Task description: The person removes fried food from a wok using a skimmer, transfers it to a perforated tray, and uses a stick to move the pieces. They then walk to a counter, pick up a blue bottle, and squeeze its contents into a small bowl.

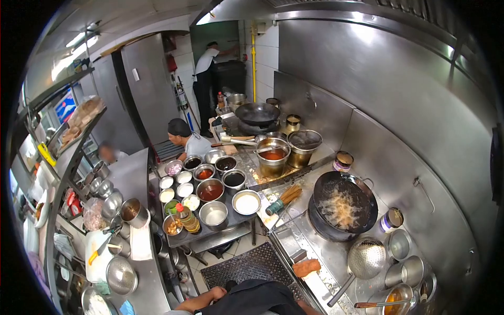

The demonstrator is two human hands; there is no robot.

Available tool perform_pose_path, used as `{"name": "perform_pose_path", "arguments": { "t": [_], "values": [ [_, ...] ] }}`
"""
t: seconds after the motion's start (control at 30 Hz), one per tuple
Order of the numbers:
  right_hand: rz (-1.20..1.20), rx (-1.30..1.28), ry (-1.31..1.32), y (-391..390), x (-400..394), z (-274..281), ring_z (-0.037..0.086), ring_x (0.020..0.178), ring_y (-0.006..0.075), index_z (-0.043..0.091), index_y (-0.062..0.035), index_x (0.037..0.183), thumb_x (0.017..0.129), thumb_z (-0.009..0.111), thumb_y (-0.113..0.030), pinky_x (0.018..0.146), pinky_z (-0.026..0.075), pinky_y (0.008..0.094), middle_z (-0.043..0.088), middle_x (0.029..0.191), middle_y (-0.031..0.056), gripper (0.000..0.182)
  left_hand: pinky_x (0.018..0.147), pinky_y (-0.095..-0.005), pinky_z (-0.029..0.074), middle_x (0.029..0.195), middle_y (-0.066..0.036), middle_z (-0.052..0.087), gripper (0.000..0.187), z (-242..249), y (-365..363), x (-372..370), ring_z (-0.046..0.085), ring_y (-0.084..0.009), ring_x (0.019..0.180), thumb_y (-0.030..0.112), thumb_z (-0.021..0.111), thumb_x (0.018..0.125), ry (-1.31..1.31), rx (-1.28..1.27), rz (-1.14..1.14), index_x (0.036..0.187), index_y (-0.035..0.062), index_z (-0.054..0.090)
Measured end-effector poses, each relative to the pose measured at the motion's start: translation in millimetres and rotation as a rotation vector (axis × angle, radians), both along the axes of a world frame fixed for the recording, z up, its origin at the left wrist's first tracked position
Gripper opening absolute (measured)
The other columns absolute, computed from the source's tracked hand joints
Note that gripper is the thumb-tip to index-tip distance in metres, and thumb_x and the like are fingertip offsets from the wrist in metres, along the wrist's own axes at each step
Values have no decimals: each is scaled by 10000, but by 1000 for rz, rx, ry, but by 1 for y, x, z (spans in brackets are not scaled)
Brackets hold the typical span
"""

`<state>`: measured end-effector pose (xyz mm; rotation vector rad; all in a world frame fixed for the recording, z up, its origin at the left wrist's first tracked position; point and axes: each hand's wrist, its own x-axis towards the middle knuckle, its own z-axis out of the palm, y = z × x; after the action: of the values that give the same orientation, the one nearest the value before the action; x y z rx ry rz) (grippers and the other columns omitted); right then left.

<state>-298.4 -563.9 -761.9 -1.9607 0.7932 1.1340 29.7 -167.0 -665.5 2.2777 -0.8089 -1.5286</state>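
Close against my dark apron [257, 299], my left hand [216, 294] is low in the view with its fingers curled; whatever they may hold is hidden. Only a bit of skin on my right arm shows at the bottom edge, and that hand is out of sight. Ahead on the right, a black wok [346, 202] sits on a burner with pale golden food bubbling in oil. A large perforated strainer [366, 258] rests nearer me, its handle pointing toward me. An orange-brown folded cloth [306, 268] lies on the stove ledge beside it.
A side table [181, 239] bears several bowls of sauces and ingredients and an oil bottle [188, 218]. A bamboo brush [283, 199] lies by the wok. Metal pots [272, 167] stand behind. A rubber mat [252, 268] covers the floor. Co-workers [191, 144] are farther back.
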Motion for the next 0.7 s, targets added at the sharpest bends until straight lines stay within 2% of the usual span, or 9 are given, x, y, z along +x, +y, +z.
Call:
{"name": "perform_pose_path", "arguments": {
  "t": [0.03, 0.1, 0.2, 0.27, 0.43, 0.5, 0.57, 0.63, 0.7],
  "values": [
    [-28, 24, 76, 1, -1, 7, 621, 1134, 347, 685, -120, 1189, 844, 571, -597, 975, 475, 438, 653, 1227, 170, 600, 829, -370, 520, 927, -105, 702, 379, -1, 7, 2, 675, -255, 916, 431, 615, 826, -1, 2, -4, 950, 79, 684],
    [-54, 42, 146, 2, 4, 57, 622, 1133, 346, 689, -121, 1188, 836, 576, -618, 975, 476, 436, 654, 1227, 166, 619, 836, -417, 524, 977, -119, 688, 381, -6, 24, 6, 662, -304, 959, 366, 606, 780, -421, -218, -721, 997, 55, 642],
    [-225, 70, 145, 2, 13, 111, 627, 1121, 345, 694, -118, 1171, 863, 547, -584, 971, 475, 434, 644, 1249, 163, 578, 855, -437, 520, 1025, -148, 670, 425, -9, 21, 1, 648, -330, 995, 349, 599, 746, -429, -205, -859, 1046, 48, 609],
    [286, -59, -330, -3, 13, 101, 613, 1127, 327, 680, -122, 1101, 907, 496, -378, 923, 497, 428, 648, 1197, 168, 371, 885, -417, 515, 1058, -155, 671, 443, -4, 23, 0, 647, -312, 1019, 372, 596, 755, -399, -123, -828, 1062, 55, 633],
    [27, -52, -264, 1, 41, 111, 643, 1071, 343, 692, -99, 1136, 919, 496, -438, 901, 501, 473, 659, 1183, 183, 448, 943, -372, 499, 1130, -142, 674, 480, 25, 17, -5, 640, -275, 1068, 408, 586, 764, -275, -79, -743, 1107, 84, 678],
    [-31, 5, -294, -2, 47, 108, 659, 1034, 338, 699, -97, 1110, 919, 495, -431, 880, 507, 475, 679, 1130, 186, 436, 958, -337, 490, 1173, -106, 674, 471, 36, 11, -9, 632, -252, 1096, 398, 578, 774, -187, 59, -376, 1124, 106, 698],
    [381, -135, -575, -10, 52, 84, 689, 918, 322, 717, -95, 1024, 916, 497, -416, 837, 516, 447, 705, 994, 188, 404, 956, -332, 490, 1174, -100, 674, 458, 41, 8, -7, 632, -247, 1092, 387, 572, 780, -135, 47, -383, 1118, 105, 698],
    [155, -114, -409, -3, 63, 125, 694, 857, 309, 714, -89, 1012, 923, 491, -407, 810, 523, 440, 704, 964, 184, 399, 954, -326, 489, 1175, -94, 674, 446, 28, 16, -4, 632, -242, 1089, 376, 565, 786, -83, 36, -394, 1112, 103, 699],
    [-75, -93, -240, 1, 69, 147, 699, 796, 296, 710, -83, 1001, 931, 485, -398, 782, 529, 434, 703, 934, 180, 393, 946, -322, 491, 1164, -85, 680, 425, 0, 36, 0, 642, -228, 1069, 347, 588, 781, -125, -392, -398, 1114, 108, 700]
  ]
}}
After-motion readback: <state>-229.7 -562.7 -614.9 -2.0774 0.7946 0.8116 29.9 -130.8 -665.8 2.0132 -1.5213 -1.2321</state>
